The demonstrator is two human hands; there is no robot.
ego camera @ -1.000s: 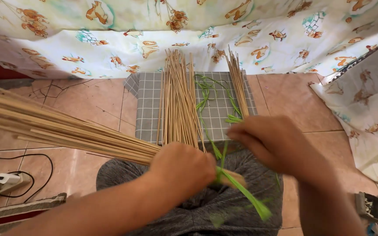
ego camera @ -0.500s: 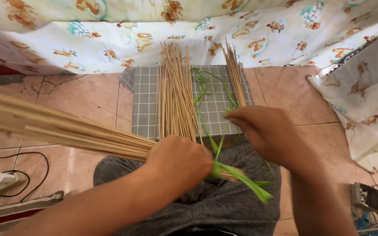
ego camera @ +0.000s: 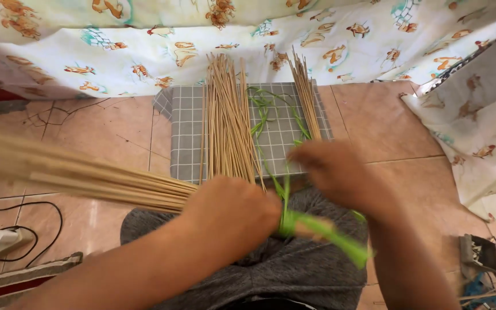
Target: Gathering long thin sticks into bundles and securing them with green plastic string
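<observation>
Bundle (ego camera: 87, 181) of pale thin sticks, green strip (ego camera: 322, 229) wrapped, perhaps loosely

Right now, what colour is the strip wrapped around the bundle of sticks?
Bright green. The strip shows best in the head view, beside the left hand.

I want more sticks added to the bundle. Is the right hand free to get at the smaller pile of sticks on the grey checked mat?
Probably not at once: the right hand is busy with the green strip, though the smaller pile lies unobstructed just beyond it.
</observation>
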